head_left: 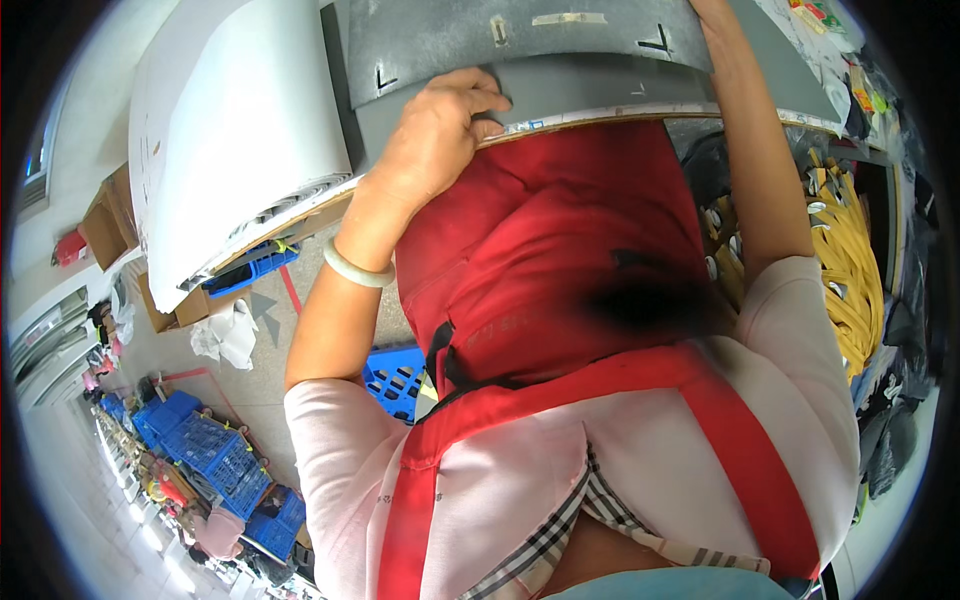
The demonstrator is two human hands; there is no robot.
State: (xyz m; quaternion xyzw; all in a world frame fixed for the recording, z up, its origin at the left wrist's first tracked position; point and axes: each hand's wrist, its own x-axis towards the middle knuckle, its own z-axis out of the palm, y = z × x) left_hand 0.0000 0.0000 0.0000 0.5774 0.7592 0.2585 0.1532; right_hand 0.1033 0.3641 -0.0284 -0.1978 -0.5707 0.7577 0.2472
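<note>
A grey panel point(560, 40) with black corner marks and strips of tape lies at the top, over a darker grey sheet point(600, 88) on the work table. My left hand point(450, 118) rests at the panel's lower left corner, by the table's near edge. Its fingers are bent, the thumb stands apart from the forefinger, and nothing shows between them. At the panel's right side is my right hand point(708, 10), mostly cut off by the upper border. Its fingers do not show.
White sheet material point(240, 120) curves over the table's left part. Yellow strips point(845, 270) hang in a bundle on the right. Blue crates point(215, 455) and cardboard boxes point(108, 220) stand at left. White crumpled paper point(226, 333) lies on the floor.
</note>
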